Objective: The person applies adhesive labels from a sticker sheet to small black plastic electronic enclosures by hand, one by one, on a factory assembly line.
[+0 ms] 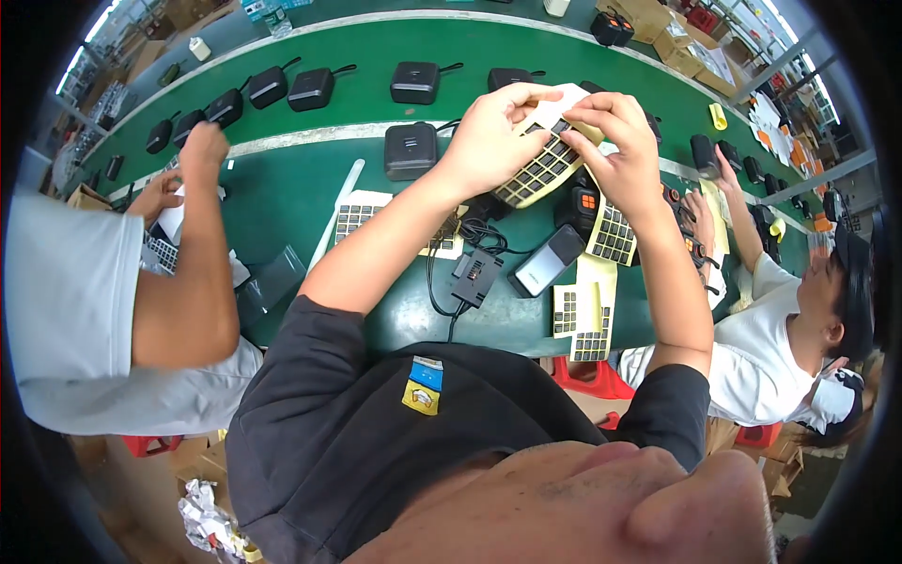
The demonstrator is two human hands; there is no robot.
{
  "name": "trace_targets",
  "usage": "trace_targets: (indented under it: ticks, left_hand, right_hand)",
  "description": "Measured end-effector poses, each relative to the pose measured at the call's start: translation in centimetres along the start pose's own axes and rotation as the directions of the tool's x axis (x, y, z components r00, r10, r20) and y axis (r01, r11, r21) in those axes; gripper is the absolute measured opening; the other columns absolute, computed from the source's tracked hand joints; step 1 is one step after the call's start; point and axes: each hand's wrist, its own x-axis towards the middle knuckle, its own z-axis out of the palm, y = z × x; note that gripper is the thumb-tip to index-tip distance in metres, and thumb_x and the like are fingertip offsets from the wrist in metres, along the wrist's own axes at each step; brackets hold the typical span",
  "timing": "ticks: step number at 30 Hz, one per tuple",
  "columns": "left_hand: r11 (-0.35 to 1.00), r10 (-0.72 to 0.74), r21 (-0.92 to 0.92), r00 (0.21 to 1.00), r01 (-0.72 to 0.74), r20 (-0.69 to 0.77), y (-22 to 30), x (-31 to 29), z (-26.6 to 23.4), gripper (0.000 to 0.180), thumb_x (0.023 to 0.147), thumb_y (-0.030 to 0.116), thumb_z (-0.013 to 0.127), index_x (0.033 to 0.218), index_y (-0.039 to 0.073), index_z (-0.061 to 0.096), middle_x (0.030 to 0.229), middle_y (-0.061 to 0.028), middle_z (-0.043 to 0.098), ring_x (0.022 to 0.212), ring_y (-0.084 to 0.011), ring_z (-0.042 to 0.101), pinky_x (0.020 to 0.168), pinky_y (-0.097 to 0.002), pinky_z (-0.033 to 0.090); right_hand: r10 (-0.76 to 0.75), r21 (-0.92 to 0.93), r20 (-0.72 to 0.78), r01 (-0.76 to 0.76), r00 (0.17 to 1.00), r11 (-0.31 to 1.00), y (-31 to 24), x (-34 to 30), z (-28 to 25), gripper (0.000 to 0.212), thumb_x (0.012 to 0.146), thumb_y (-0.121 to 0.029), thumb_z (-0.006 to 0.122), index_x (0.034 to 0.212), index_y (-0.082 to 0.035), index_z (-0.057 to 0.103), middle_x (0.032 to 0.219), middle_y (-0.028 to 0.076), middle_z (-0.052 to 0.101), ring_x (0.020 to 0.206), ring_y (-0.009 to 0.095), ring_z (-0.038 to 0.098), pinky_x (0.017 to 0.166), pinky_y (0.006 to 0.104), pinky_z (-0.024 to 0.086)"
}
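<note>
Both my hands are raised over the far half of the green bench, close together. Between them is a yellow-backed sheet of small black rectangular pads (537,180), tilted, with a white part at its top. My left hand (496,136) grips the sheet's left side, thumb across its face. My right hand (620,146) pinches at the sheet's upper right edge; whether a single pad is between those fingertips is too small to tell. Below them lie a grey and black handheld device (548,260), a black adapter-like block (476,278) with cables, and another sheet of black pads (613,235).
Black square cases with straps (415,83) line the green belt (366,56) beyond the bench. Left of me, a person in a light shirt (75,291) works with papers. At right, another person in white (766,348) holds a dark cylinder (703,155). Smaller pad sheets (590,334) lie near the bench edge.
</note>
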Motion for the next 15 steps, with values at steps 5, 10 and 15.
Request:
trace_targets:
  ticks: [5,10,15]
  left_hand:
    - [0.978,0.143,0.156,0.989,-0.137,-0.025,1.3,-0.4,1.0,0.029,0.085,-0.006,0.061,0.114,-0.003,0.063,0.105,-0.0096,0.062,0.099,-0.0172,0.066,0.087,-0.0268,0.052]
    - [0.951,0.164,0.264,0.986,-0.158,-0.001,1.4,0.1,1.5,0.029,0.087,-0.006,0.063,0.116,-0.002,0.062,0.109,-0.0085,0.065,0.098,-0.0130,0.065,0.088,-0.0251,0.052]
    - [0.890,0.113,0.442,0.993,-0.109,0.019,0.8,0.8,2.1,0.027,0.089,0.000,0.065,0.116,-0.002,0.063,0.098,-0.0070,0.068,0.091,-0.0105,0.065,0.082,-0.0233,0.052]
  right_hand:
    - [0.028,0.008,-0.042,-0.028,0.999,1.000,-1.0,-0.1,-0.4,0.029,0.073,-0.009,0.079,0.100,-0.005,0.068,0.097,0.009,0.067,0.089,0.027,0.063,0.076,0.0356,0.052]
    - [0.001,-0.035,-0.103,-0.004,0.995,0.999,-1.4,-0.6,-1.1,0.024,0.077,-0.008,0.076,0.099,-0.005,0.068,0.092,0.009,0.070,0.083,0.027,0.067,0.071,0.0348,0.053]
    - [-0.001,-0.064,-0.071,-0.004,0.997,0.998,-0.5,-1.3,-1.6,0.018,0.079,-0.008,0.073,0.095,-0.004,0.068,0.089,0.010,0.070,0.079,0.028,0.067,0.070,0.0355,0.054]
